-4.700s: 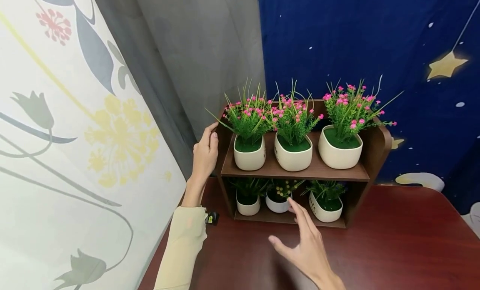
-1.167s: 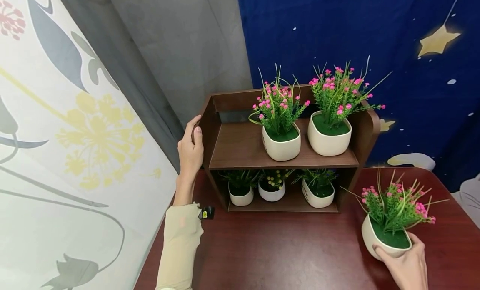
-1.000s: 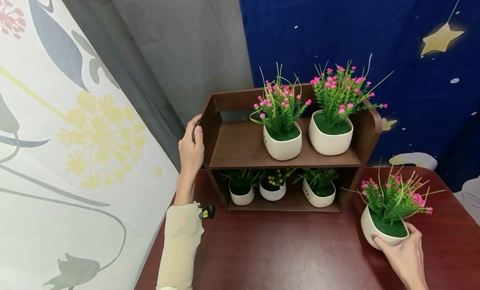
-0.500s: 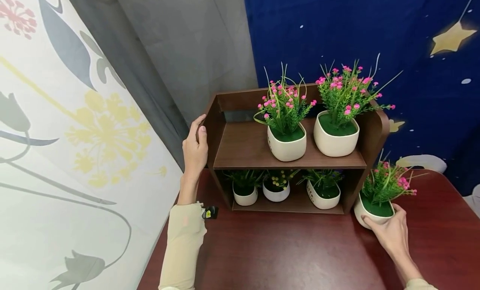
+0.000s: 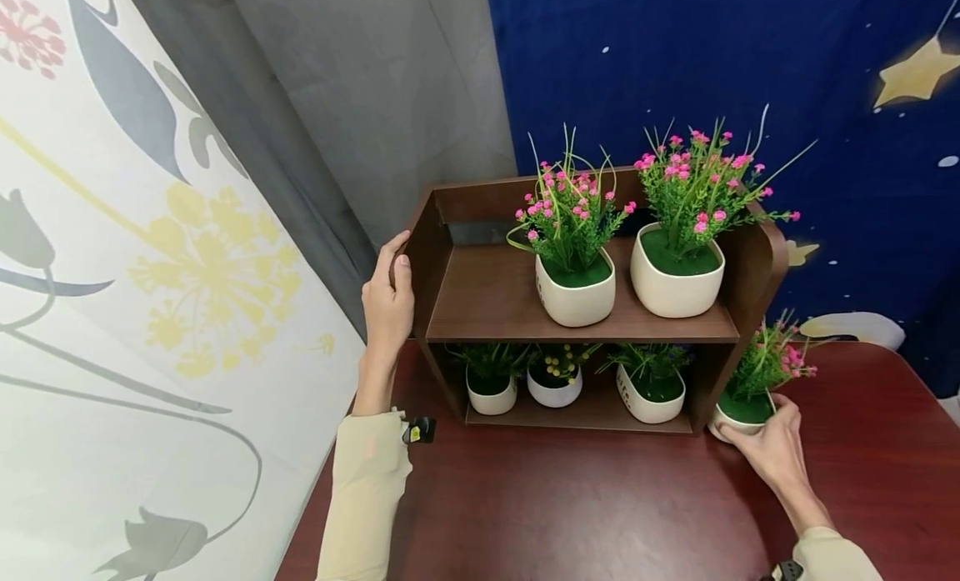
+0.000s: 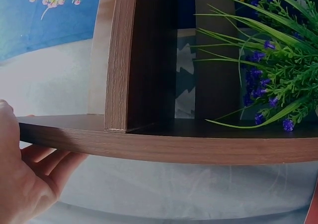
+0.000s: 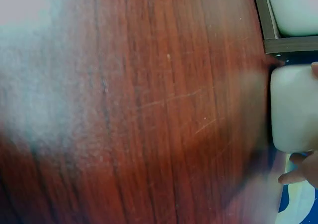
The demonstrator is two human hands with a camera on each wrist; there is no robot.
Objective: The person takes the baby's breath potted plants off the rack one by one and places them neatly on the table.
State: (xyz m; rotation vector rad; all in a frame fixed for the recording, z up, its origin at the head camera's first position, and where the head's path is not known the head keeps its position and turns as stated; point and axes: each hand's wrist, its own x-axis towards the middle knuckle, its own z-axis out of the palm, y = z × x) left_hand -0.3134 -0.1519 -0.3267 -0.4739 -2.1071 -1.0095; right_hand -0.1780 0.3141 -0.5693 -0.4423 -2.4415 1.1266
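Note:
A two-tier brown wooden shelf [image 5: 480, 302] stands on the table. My left hand [image 5: 388, 310] grips its left side panel; the left wrist view shows fingers [image 6: 54, 167] behind the panel's edge. My right hand [image 5: 772, 448] holds a potted plant with pink flowers [image 5: 750, 408] by its cream pot, right beside the shelf's lower right side. In the right wrist view that pot [image 7: 293, 110] is low over the tabletop next to the shelf corner. Two more pink-flowered plants, one in the middle [image 5: 576, 302] and one at the right [image 5: 677, 291], stand on the upper tier.
The lower tier carries a green plant [image 5: 491, 400], a yellow-flowered plant [image 5: 555, 394] and a purple-flowered plant [image 5: 651, 406]. The reddish-brown table [image 5: 570, 498] spreads in front. A flower-patterned white panel [image 5: 187, 356] rises at the left, with grey and blue curtains [image 5: 585, 72] behind.
The right hand took the left pink-flowered plant off the upper tier and carried it to the right, then back toward the shelf's right side. The left hand stays on the side panel.

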